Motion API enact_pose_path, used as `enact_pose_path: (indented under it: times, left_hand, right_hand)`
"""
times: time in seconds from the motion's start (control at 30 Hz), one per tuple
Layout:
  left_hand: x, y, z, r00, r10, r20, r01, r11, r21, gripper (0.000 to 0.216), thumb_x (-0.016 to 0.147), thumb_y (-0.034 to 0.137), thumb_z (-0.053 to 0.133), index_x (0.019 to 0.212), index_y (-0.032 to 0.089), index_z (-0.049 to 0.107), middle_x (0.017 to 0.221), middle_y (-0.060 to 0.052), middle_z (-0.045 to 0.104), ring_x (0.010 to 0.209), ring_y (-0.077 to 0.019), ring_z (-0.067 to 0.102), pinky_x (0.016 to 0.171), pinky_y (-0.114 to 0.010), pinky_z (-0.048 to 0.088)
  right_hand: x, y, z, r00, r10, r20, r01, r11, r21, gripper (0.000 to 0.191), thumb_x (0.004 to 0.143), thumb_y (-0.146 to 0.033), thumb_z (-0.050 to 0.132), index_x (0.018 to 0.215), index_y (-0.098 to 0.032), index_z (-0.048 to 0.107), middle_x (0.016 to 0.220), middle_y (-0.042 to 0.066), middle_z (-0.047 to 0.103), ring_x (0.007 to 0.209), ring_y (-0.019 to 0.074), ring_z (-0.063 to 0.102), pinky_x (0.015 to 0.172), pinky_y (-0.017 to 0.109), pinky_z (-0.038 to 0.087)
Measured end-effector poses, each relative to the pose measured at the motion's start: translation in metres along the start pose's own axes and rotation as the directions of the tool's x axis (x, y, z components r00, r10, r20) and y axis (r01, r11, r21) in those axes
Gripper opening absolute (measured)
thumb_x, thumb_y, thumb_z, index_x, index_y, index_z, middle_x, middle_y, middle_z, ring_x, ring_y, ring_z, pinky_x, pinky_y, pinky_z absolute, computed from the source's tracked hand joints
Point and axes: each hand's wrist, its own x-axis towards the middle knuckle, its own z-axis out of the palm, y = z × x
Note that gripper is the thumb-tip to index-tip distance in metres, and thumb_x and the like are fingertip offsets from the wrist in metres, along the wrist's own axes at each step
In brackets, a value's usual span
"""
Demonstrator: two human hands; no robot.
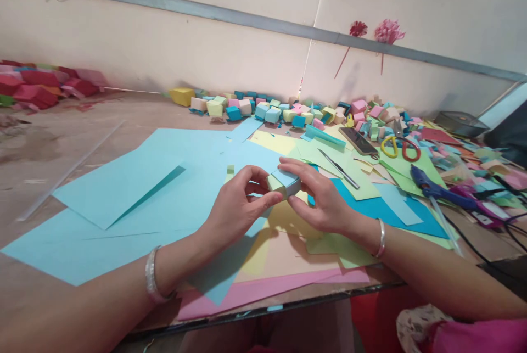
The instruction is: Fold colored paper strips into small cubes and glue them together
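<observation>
Here, both hands meet over the middle of the tabletop (61,144), pinching 1 small paper box (284,181) between them. The left hand (236,205) closes its thumb and fingers on the box's left end. The right hand (321,196) grips the right end, fingers curled over the pale blue top. The box is held just above large light blue sheets (123,188). To the right lie a craft knife (338,168), a phone (358,140), scissors (400,147) and a blue glue gun (428,187). A row of paper cubes (263,110) runs along the far edge.
</observation>
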Motion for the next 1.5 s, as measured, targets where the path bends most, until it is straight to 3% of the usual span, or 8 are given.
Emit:
enact_pose_path:
  times: [0.3,0.43,0.6,0.77,1.03,1.2,1.37,1.5]
  left_hand:
    - [-0.001,-0.002,0.0,0.999,0.002,-0.032,0.0,0.999,0.046,0.032,0.073,0.041,0.073,0.085,0.021,0.051,0.075,0.002,0.061,0.068,-0.0162,0.065,0.06,-0.028,0.054]
    - [0.0,-0.005,0.0,1.0,0.001,0.015,0.0,0.999,-0.046,0.033,0.07,0.038,0.075,0.086,0.021,0.051,0.077,0.002,0.059,0.07,-0.0159,0.065,0.061,-0.028,0.056]
    - [0.0,0.0,0.0,0.998,-0.03,0.05,0.037,0.989,-0.146,0.021,0.084,0.039,0.06,0.092,0.019,0.057,0.085,-0.001,0.064,0.073,-0.0159,0.067,0.07,-0.033,0.059]
    - [0.0,0.007,-0.001,0.996,-0.087,0.03,0.089,0.99,-0.105,0.016,0.08,0.032,0.065,0.079,0.019,0.056,0.07,0.003,0.062,0.058,-0.0121,0.062,0.056,-0.025,0.053]
    - [0.0,0.004,-0.002,0.993,-0.087,0.085,0.095,0.991,-0.093,0.019,0.088,0.031,0.053,0.075,0.018,0.057,0.058,0.003,0.055,0.052,-0.0091,0.051,0.05,-0.021,0.044]
    - [0.0,0.0,-0.002,0.996,0.087,0.007,-0.087,0.996,0.035,0.011,0.086,0.03,0.059,0.087,0.02,0.058,0.075,0.002,0.059,0.065,-0.0116,0.056,0.056,-0.024,0.049]
    - [0.002,-0.002,-0.006,0.933,0.359,-0.011,-0.334,0.88,0.337,0.054,0.066,0.023,0.08,0.114,0.021,0.057,0.11,-0.005,0.056,0.088,-0.0161,0.056,0.066,-0.028,0.053]
    - [0.004,-0.004,-0.007,0.91,0.403,0.093,-0.407,0.832,0.378,0.036,0.077,0.022,0.072,0.111,0.022,0.061,0.11,-0.005,0.057,0.097,-0.0178,0.056,0.073,-0.03,0.053]
  right_hand:
    - [-0.002,-0.002,0.011,0.996,0.082,0.034,-0.084,0.992,0.092,0.064,0.087,-0.015,0.055,0.144,-0.027,0.03,0.146,0.013,0.042,0.133,0.0242,0.045,0.106,0.048,0.044]
    - [-0.001,0.0,0.013,0.996,0.06,0.06,-0.066,0.992,0.105,0.058,0.086,-0.02,0.061,0.139,-0.026,0.037,0.147,0.013,0.039,0.137,0.0267,0.038,0.107,0.048,0.043]
    - [0.001,0.008,0.014,0.964,0.248,0.097,-0.266,0.914,0.306,0.055,0.083,-0.029,0.067,0.133,-0.027,0.042,0.122,0.01,0.057,0.102,0.0223,0.062,0.086,0.04,0.055]
    - [0.001,0.006,0.014,0.95,0.278,0.141,-0.306,0.917,0.257,0.05,0.082,-0.029,0.066,0.129,-0.026,0.047,0.106,0.006,0.061,0.083,0.0186,0.06,0.074,0.036,0.055]
    - [0.005,0.005,0.009,0.931,0.312,0.187,-0.351,0.907,0.232,0.048,0.081,-0.026,0.06,0.127,-0.026,0.05,0.127,0.009,0.05,0.114,0.0253,0.051,0.094,0.042,0.047]
    - [0.008,0.002,0.007,0.865,0.454,0.214,-0.501,0.75,0.433,0.056,0.083,-0.03,0.058,0.134,-0.023,0.039,0.12,0.008,0.055,0.1,0.0204,0.058,0.089,0.039,0.049]
    - [0.011,-0.008,-0.001,0.861,0.448,0.242,-0.507,0.716,0.479,0.039,0.088,-0.03,0.054,0.125,-0.022,0.049,0.107,0.004,0.061,0.101,0.0189,0.058,0.091,0.037,0.047]
    - [0.012,-0.009,-0.003,0.843,0.456,0.284,-0.536,0.754,0.381,0.033,0.089,-0.032,0.052,0.12,-0.02,0.056,0.107,0.005,0.062,0.101,0.0199,0.059,0.09,0.038,0.048]
